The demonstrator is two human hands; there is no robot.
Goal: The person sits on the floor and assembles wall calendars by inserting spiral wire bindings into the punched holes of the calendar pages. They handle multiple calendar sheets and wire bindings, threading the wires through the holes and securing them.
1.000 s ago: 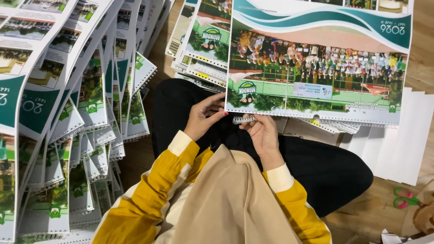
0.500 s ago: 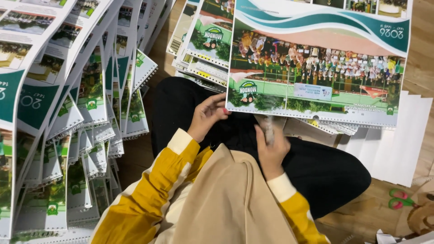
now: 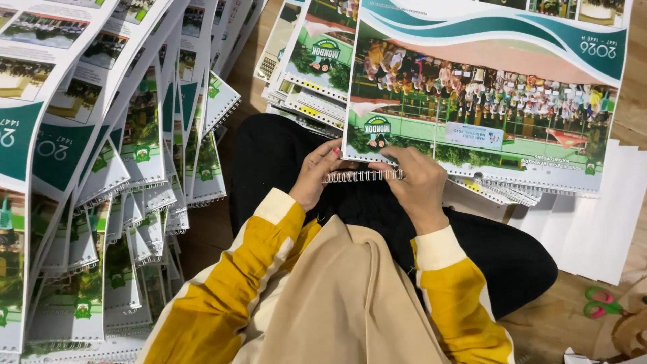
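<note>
Head view | my left hand (image 3: 315,176) and right hand (image 3: 418,185) pinch wire coil (image 3: 364,176) at calendar (image 3: 482,101) edge | best keep loops aligned with holes.

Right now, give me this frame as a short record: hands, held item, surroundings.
left hand: left hand pinches the left end of the wire spiral binding
right hand: right hand grips the right end of the same spiral, at the lower edge of the calendar
held item: printed calendar with a group photo and teal wave band, resting on the lap
left side: fanned rows of bound calendars on the floor
behind: stack of calendars
right side: plain white sheets
floor: wood
</note>
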